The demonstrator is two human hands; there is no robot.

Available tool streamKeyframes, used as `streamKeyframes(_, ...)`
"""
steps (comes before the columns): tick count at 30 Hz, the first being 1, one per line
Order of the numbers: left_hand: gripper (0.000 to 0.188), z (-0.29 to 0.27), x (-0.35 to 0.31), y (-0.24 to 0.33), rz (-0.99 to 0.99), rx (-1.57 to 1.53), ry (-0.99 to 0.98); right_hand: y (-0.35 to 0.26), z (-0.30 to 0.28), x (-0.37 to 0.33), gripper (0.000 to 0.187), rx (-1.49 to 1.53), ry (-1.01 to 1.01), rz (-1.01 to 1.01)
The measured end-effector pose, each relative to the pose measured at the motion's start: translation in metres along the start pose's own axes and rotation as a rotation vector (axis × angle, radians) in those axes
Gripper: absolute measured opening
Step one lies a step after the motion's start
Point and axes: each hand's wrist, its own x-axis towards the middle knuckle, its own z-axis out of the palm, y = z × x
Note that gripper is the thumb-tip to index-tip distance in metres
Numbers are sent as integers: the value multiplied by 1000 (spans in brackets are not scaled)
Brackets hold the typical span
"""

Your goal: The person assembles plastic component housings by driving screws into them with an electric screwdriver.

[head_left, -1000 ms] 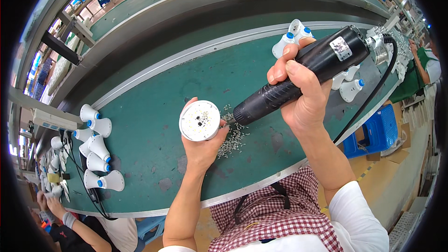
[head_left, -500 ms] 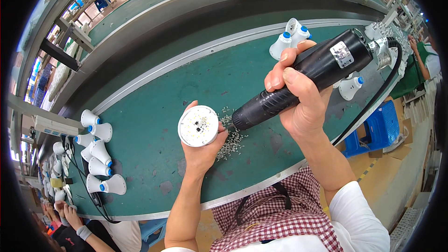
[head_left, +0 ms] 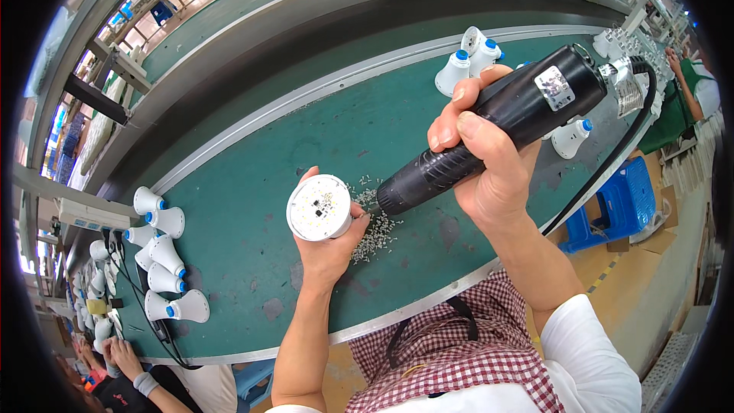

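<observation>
My left hand is closed around a white LED bulb, its round board of small yellow LEDs facing up. Between the left thumb and fingertips, at the edge of the screw pile, any small part is too hidden to make out. My right hand grips a black electric screwdriver held aslant. Its nose points down and left, close beside the left fingertips and apart from the LED board. Under the nose, a pile of small screws lies scattered on the green bench.
White bulb housings with blue caps cluster at the left, and more housings stand far right. A black cable trails from the screwdriver. The green bench has a metal edge. A blue crate sits right; a co-worker's hands show lower left.
The LED bulb has shifted slightly left and tilted, showing more of its side. The screwdriver nose stays near my left fingertips. The whole view has turned a little. Both grips are unchanged.
</observation>
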Motion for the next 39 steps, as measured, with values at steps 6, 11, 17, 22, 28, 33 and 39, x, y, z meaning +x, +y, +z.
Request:
streamKeyframes(6, 78, 1, -1, 0, -29, -83, 12, 3, -1, -2, 34, 6, 5, -6)
streamKeyframes(11, 79, 0, -1, 0, -38, -54, -7, 3, -2, -3, 33, 34, 9, 2)
streamKeyframes(17, 79, -3, -2, -2, -38, -102, -83, 2, -5, -2, 34, 45, -2, -8)
streamKeyframes(22, 78, -5, -1, -3, -51, -185, -80, -1, -6, -3, 35, 52, -8, -15)
streamKeyframes(28, 76, -7, 0, -7, -97, -273, -47, -3, -4, -4, 35, 60, -18, -17)
streamKeyframes(33, 76, -9, -1, -9, -128, -342, -60, -5, -2, -5, 33, 59, -21, -17)
streamKeyframes(39, 75, -7, -3, -7, -183, -458, -54, -6, -1, -7, 33, 70, -20, -31)
